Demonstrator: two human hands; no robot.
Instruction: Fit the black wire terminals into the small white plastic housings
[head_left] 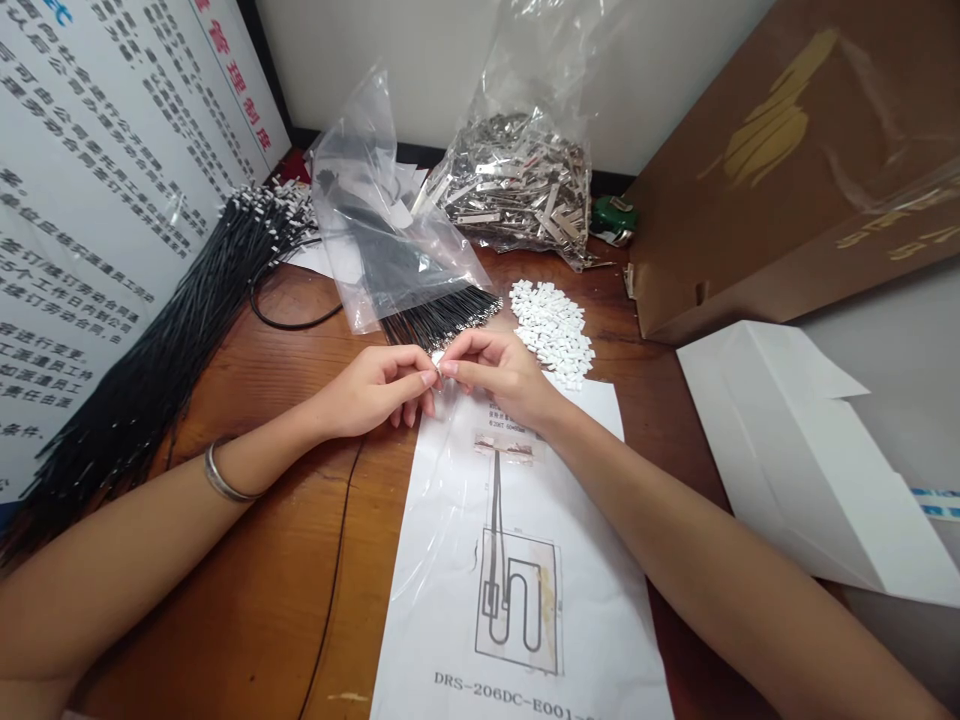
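Observation:
My left hand point(386, 388) and my right hand point(504, 375) meet above the top edge of the printed sheet, fingertips almost touching. Both are closed in a pinch. Between the fingertips shows a small white plastic connector housing point(438, 357), mostly covered by the fingers. A thin black cable point(335, 600) runs from beneath my left hand down to the near edge; its end at the fingers is hidden. Just beyond the hands lie short black wires with metal terminals point(450, 315), partly inside a clear bag point(360, 220). A pile of white connector housings point(551, 325) lies beside my right hand.
A bundle of black cables with white ends point(172, 340) leans along the left board. At the back stand a clear bag of metal strips point(517, 195) and a green tape measure point(613, 218). A brown box point(795, 170) and folded white card point(795, 450) occupy the right.

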